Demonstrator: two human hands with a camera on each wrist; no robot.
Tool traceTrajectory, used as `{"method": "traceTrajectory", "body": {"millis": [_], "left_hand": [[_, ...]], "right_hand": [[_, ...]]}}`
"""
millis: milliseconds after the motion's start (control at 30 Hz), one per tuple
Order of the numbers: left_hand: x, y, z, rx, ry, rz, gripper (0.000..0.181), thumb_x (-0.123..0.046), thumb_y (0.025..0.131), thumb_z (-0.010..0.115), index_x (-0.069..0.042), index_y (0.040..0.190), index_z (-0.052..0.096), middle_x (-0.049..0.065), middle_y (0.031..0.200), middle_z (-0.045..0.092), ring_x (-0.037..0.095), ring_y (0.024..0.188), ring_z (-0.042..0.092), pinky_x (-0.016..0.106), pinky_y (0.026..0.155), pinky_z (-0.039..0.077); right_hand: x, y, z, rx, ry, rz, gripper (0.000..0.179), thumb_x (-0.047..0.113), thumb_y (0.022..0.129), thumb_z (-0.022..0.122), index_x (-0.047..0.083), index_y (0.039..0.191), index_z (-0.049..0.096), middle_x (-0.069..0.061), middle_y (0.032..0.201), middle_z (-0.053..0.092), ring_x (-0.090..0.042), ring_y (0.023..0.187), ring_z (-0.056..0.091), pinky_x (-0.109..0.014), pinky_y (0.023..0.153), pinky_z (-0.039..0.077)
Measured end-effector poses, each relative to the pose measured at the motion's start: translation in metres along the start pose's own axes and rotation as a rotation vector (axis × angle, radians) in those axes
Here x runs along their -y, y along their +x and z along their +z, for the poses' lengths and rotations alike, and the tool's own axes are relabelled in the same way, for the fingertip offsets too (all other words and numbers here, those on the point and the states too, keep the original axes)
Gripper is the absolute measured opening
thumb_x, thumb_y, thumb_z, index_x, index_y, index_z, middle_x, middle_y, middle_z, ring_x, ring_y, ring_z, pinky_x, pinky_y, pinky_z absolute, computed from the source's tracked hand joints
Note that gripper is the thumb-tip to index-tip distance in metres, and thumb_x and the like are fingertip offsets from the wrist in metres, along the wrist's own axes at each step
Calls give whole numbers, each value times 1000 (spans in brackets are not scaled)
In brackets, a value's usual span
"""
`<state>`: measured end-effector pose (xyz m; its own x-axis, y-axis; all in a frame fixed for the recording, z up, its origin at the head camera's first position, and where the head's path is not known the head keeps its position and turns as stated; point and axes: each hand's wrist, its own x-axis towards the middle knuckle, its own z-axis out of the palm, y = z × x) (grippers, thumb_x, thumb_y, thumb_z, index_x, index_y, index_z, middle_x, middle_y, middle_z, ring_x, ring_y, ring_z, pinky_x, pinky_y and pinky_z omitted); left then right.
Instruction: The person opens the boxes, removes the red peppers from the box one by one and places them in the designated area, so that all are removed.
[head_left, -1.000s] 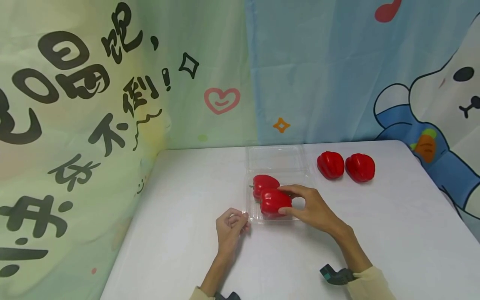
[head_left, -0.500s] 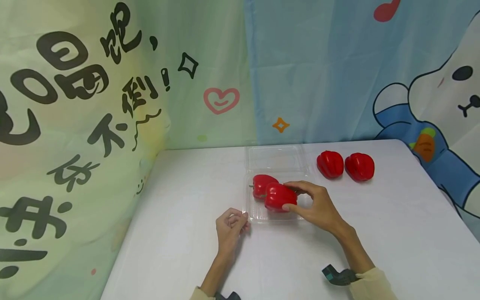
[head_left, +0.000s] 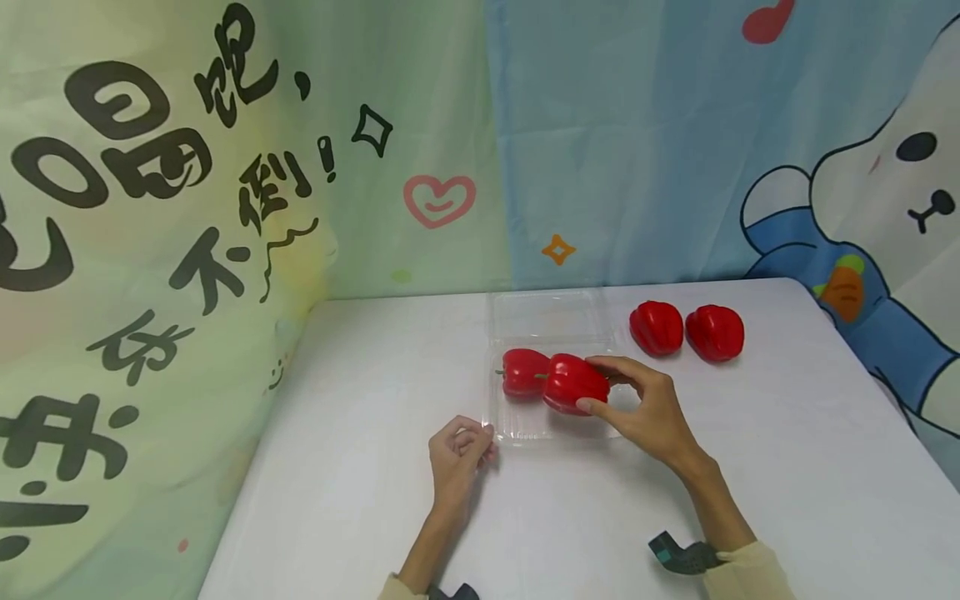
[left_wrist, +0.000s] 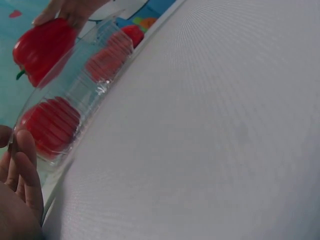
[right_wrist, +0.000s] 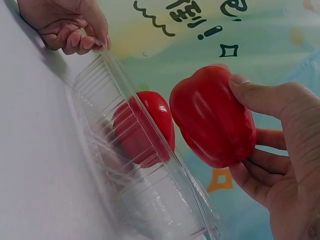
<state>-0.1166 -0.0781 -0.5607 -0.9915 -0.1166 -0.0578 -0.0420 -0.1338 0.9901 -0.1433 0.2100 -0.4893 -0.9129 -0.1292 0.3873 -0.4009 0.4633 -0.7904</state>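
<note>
My right hand (head_left: 648, 408) grips a red bell pepper (head_left: 575, 383) with a green stem, thumb on the near side and fingers behind. In the right wrist view this held pepper (right_wrist: 214, 117) hangs above the rim of a clear plastic clamshell box (head_left: 517, 429). Inside the box, toward its left side, lies another red bell pepper (right_wrist: 145, 127), seen through the ribbed wall. My left hand (head_left: 456, 458) pinches the front left corner of the box rim between thumb and fingers, as the left wrist view shows at the fingertips (left_wrist: 27, 142).
Two more red bell peppers, one (head_left: 656, 327) beside the other (head_left: 715, 332), lie on the white table (head_left: 375, 375) right of the box. The transparent lid (head_left: 551, 315) is folded back behind it. A printed curtain (head_left: 420, 100) hangs along the back and left edges.
My right hand has carried its pepper up, back and to the right over the box. The left hand stays at the corner, and the other peppers have not moved.
</note>
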Motion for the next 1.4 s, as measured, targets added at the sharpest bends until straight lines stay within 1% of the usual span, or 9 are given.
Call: {"method": "traceTrajectory", "body": {"millis": [100, 267, 367, 500, 800, 967, 1133, 1233, 1400], "left_hand": [[0, 0, -1, -3, -4, 4, 13, -6, 98, 76, -1, 92, 66, 0, 71, 76, 10, 61, 69, 18, 57, 51], [1, 0, -2, -8, 15, 2, 14, -6, 98, 76, 2, 93, 67, 9, 73, 77, 11, 61, 70, 18, 57, 49], [1, 0, -2, -11, 19, -8, 15, -7, 98, 76, 3, 94, 67, 15, 75, 77, 11, 61, 70, 18, 57, 50], [1, 0, -2, -11, 19, -17, 15, -7, 99, 76, 3, 95, 67, 19, 77, 78, 12, 62, 70, 18, 58, 49], [0, 0, -1, -9, 31, -18, 15, -8, 99, 76, 2, 95, 67, 15, 77, 78, 11, 62, 69, 18, 57, 48], [0, 1, -1, -6, 29, -19, 15, -8, 99, 76, 3, 96, 67, 19, 78, 78, 12, 62, 69, 18, 57, 48], [0, 1, 0, -7, 36, -15, 15, -8, 99, 76, 3, 95, 67, 19, 78, 78, 11, 62, 69, 18, 57, 47], [0, 0, 0, -9, 33, -15, 14, -7, 99, 76, 3, 96, 67, 16, 76, 77, 11, 62, 69, 18, 57, 48], [0, 0, -1, -8, 34, -18, 12, -7, 99, 76, 0, 95, 68, 5, 74, 77, 11, 63, 70, 18, 60, 52]], "right_hand": [[-1, -2, -1, -20, -6, 7, 68, 6, 80, 95, 6, 143, 68, -15, 137, 76, 12, 117, 62, -8, 96, 53], [-2, -5, -5, -58, -14, 30, 67, 6, 81, 94, 8, 144, 69, -16, 138, 76, 14, 116, 61, -6, 98, 51], [-3, -7, -8, -91, -20, 49, 68, 7, 81, 95, 7, 144, 69, -16, 139, 75, 13, 114, 62, -6, 99, 51], [-4, -9, -12, -146, -26, 67, 68, 8, 82, 95, 8, 145, 68, -15, 139, 75, 10, 110, 64, -7, 99, 51], [-8, -10, -19, -332, 4, 69, 65, 2, 81, 93, 8, 142, 71, -15, 138, 76, 3, 106, 68, -8, 101, 52], [-9, -13, -21, -436, -11, 117, 64, 5, 81, 94, 13, 141, 73, -14, 136, 78, 3, 103, 68, -8, 99, 52], [-10, -16, -21, -518, -48, 183, 60, 10, 85, 93, 14, 141, 73, -13, 136, 78, 4, 103, 67, -7, 98, 51], [-12, -19, -20, -557, -63, 218, 60, 13, 85, 93, 16, 142, 73, -12, 138, 77, 6, 104, 67, -6, 98, 51], [-15, -24, -18, -611, -75, 273, 59, 18, 87, 92, 19, 143, 73, -9, 139, 77, 7, 106, 66, -6, 97, 51]]}}
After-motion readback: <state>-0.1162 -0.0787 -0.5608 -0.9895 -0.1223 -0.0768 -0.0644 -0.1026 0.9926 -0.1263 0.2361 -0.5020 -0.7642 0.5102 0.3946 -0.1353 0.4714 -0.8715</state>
